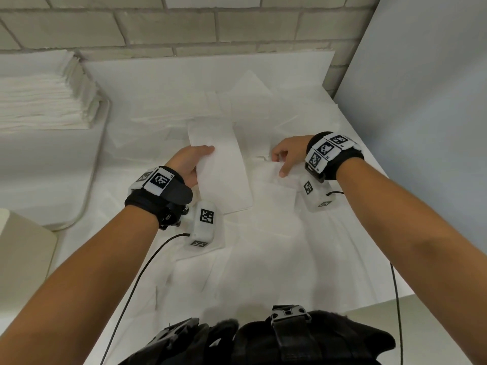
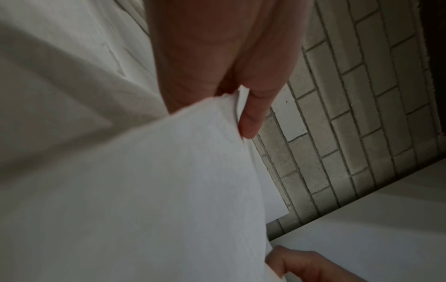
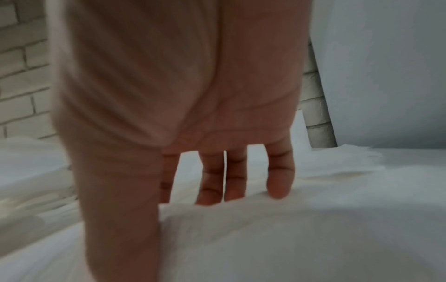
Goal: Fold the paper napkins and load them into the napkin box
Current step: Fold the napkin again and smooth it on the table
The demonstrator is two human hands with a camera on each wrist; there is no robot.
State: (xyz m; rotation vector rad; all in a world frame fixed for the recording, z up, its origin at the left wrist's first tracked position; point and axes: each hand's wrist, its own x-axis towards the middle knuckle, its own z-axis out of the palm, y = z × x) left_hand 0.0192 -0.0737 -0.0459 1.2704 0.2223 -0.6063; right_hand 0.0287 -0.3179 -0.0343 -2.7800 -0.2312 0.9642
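My left hand (image 1: 189, 164) holds a long folded white napkin (image 1: 221, 167) by its left edge, raised a little off the table. In the left wrist view the thumb (image 2: 251, 122) pinches the edge of this folded napkin (image 2: 144, 190). My right hand (image 1: 286, 156) is lowered onto the loose white napkins (image 1: 276, 180) to the right of it. Its fingers (image 3: 231, 177) are straight, with the tips touching a napkin (image 3: 289, 238) and nothing gripped. At the far left, a tall stack of folded napkins (image 1: 39, 101) sits in a white round-rimmed container (image 1: 98, 154).
Loose unfolded napkins (image 1: 250, 259) cover the table from the front edge to the brick wall (image 1: 184, 25). A grey panel (image 1: 421, 88) stands along the right side. A beige object (image 1: 23, 246) sits at the lower left. Black cables (image 1: 137, 283) run from both wrists.
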